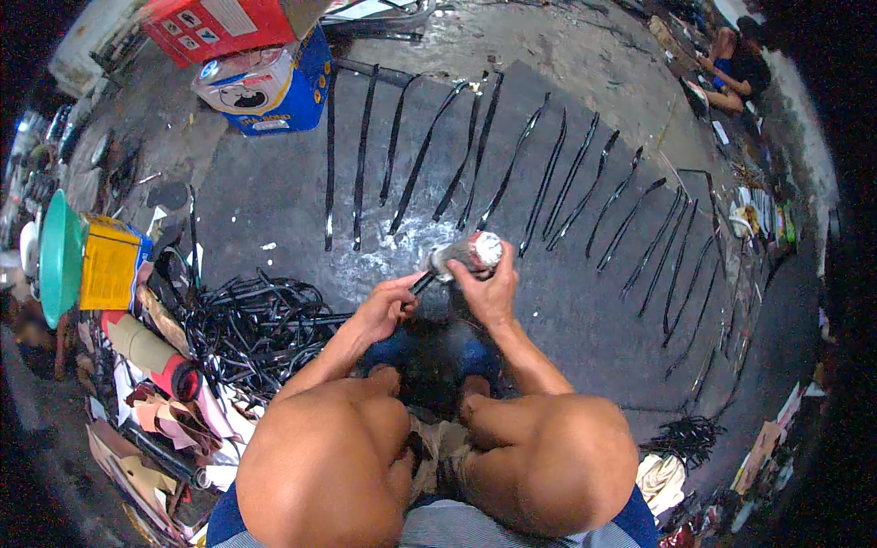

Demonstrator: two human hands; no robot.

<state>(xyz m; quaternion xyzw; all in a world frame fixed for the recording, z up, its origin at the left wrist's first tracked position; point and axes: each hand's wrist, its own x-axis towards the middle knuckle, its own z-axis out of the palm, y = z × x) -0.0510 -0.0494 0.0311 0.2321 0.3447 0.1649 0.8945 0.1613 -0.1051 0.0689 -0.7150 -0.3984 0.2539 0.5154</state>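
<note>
In front of my knees, my left hand [388, 308] is closed on a black strip [423, 282]. My right hand [491, 288] grips a small round container [468, 252] with a red band and white, smeared ends, holding it tilted on its side. The strip's end meets the container's left end; whether it goes inside I cannot tell. Beyond my hands, several black strips [423, 160] lie spread in a long row on a dark grey mat [265, 173]. Some have shiny white patches near their ends. A tangled heap of black strips [260, 324] lies beside my left forearm.
A blue square tin [315, 82] and a red box [215, 27] stand at the far left. A yellow tin [110, 265] with a green basin [59, 258] is at the left, near rolls and scraps [151, 352]. A smaller strip bundle [685, 440] lies right. Another person [744, 68] sits far right.
</note>
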